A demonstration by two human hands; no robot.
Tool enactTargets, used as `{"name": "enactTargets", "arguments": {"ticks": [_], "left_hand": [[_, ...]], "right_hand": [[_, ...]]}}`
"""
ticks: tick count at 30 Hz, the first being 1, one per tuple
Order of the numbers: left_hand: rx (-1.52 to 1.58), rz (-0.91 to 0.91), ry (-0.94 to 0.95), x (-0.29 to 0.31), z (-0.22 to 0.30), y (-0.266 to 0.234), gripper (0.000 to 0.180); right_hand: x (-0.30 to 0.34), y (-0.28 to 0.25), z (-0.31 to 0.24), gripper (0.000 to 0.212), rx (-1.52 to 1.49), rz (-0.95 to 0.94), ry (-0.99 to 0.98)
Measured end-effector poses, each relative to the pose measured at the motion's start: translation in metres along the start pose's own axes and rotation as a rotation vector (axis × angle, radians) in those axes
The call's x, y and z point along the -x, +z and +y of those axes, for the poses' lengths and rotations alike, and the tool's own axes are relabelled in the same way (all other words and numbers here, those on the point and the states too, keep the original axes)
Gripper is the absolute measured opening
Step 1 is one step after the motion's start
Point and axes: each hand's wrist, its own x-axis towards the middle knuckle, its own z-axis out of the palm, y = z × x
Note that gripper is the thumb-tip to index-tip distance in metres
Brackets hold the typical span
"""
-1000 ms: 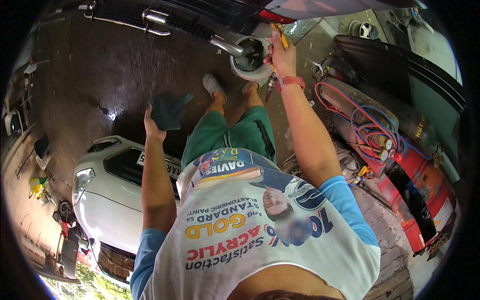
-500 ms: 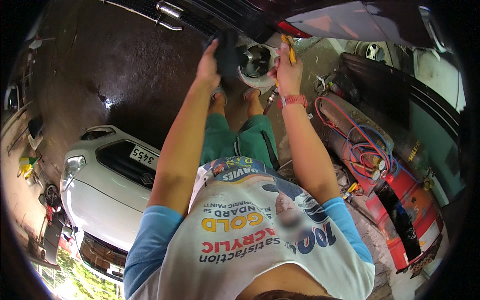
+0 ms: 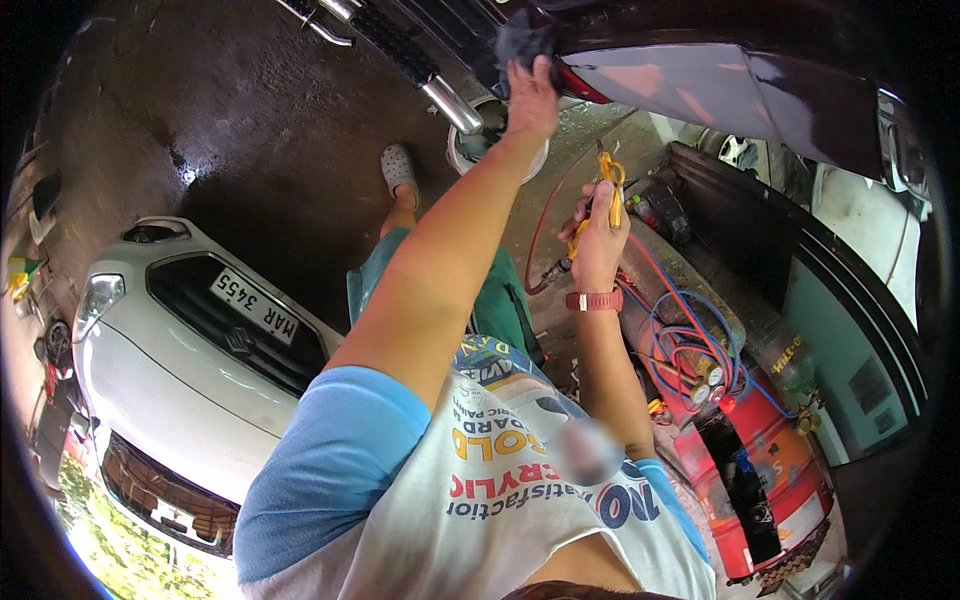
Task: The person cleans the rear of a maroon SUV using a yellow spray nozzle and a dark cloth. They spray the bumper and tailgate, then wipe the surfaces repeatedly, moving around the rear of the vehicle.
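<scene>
up top — left hand (image 3: 532,98) on dark cloth (image 3: 522,42) | right hand (image 3: 598,240) — yellow tool (image 3: 610,185) half hidden

One head-worn fisheye view looks steeply down over the person's chest, close.

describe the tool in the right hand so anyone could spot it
Start at the red drum with gauges and coiled hoses at lower right. Just up-left, the right hand, wearing a red wristband, grips a yellow-handled tool. It is the only yellow, thin thing there.
</scene>
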Motion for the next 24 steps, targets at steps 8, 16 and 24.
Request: {"name": "enactTargets", "arguments": {"ticks": [8,16,24], "left_hand": [[0.194,0.131,0.219,0.07,-0.01,0.098,0.076],[0.228,0.156,0.217,0.084,-0.02,0.143,0.073],[-0.328,0.142,0.228,-0.019,-0.003,-0.003,0.052]], "right_hand": [[-0.012,-0.046,-0.017,0.041,0.028,-0.017,-0.077],[-0.011,-0.089,-0.042,0.038,0.054,-0.117,-0.095],[-0.008,-0.08,-0.022,0.038,0.069,-0.206,-0.047]]}}
